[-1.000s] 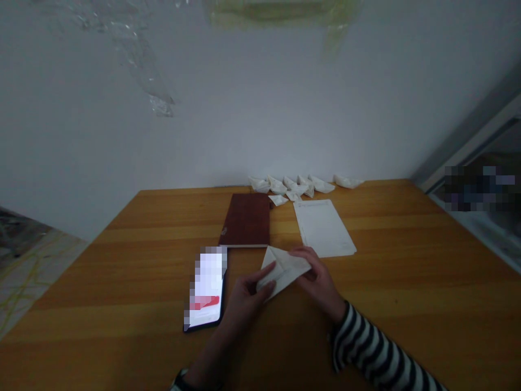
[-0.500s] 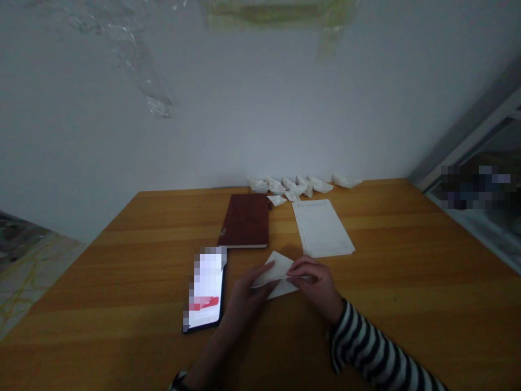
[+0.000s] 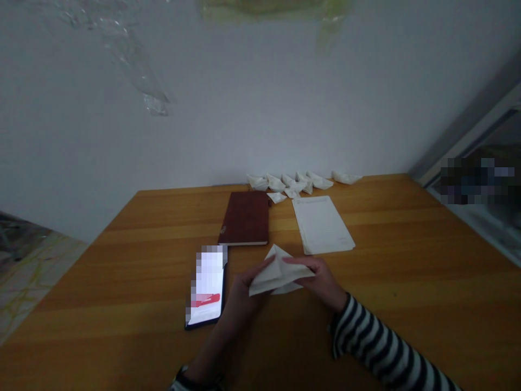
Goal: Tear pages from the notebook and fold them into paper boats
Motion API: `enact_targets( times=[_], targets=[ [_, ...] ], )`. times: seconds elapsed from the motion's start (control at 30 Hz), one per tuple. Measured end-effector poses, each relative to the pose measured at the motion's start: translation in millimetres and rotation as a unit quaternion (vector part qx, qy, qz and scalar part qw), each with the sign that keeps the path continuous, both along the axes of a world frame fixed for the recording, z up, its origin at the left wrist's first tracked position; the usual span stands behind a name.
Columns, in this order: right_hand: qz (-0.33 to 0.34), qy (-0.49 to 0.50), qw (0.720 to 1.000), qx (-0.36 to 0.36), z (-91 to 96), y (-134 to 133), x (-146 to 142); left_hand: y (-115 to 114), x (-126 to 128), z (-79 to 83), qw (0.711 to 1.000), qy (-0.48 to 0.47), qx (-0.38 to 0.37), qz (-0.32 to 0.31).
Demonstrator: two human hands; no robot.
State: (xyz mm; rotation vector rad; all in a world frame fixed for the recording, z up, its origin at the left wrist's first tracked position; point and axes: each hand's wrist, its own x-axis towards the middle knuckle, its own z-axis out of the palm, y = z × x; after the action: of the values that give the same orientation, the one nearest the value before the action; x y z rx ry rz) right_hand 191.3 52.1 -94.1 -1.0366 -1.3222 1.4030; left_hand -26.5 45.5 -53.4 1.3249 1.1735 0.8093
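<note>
Wooden table (image 3: 122, 282) surface is seen filling the lower half of the view. Nearest, a striped sleeve (image 3: 378, 347) is worn on the right arm. A folded sheet of white paper (image 3: 277, 271) is held just above the tabletop, near its middle. Its left corner is pinched by the curled fingers of the left hand (image 3: 244, 290), and its right edge is gripped between thumb and fingers of the right hand (image 3: 325, 279). Such paper is judged light, thin and limp, easily creased or torn, and best taken at its folded edges, where it is stiffest. A lit smartphone (image 3: 207, 288) is laid just left of the left hand. Beyond, a dark red notebook (image 3: 245, 218) and a stack of white sheets (image 3: 321, 225) are set side by side. Small folded paper figures (image 3: 297, 183), boat-like, are lined up at the far edge against a pale wall (image 3: 244, 108).
</note>
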Motion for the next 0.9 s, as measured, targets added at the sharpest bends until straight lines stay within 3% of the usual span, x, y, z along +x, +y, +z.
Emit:
enact_targets(
  times=[0.2,0.53,0.73,0.8,0.9],
  targets=[
    [0.009,0.015,1.000,-0.012,-0.1,-5,-4,0,-3,-0.7,1.000,0.004,0.027,-0.016],
    [-0.022,-0.034,0.997,0.069,2.3,-6,-4,1,-4,4.1,1.000,0.001,0.013,-0.011],
    [-0.100,-0.029,0.995,-0.013,-0.2,-6,-10,0,3,2.0,0.997,-0.003,-0.050,0.059],
    [-0.099,0.009,0.994,-0.035,1.2,-7,-12,-1,6,2.2,0.992,-0.032,-0.082,0.087],
    [-0.091,0.042,0.994,-0.042,6.5,-9,-15,-2,8,0.7,0.987,-0.049,-0.071,0.138]
  ],
)
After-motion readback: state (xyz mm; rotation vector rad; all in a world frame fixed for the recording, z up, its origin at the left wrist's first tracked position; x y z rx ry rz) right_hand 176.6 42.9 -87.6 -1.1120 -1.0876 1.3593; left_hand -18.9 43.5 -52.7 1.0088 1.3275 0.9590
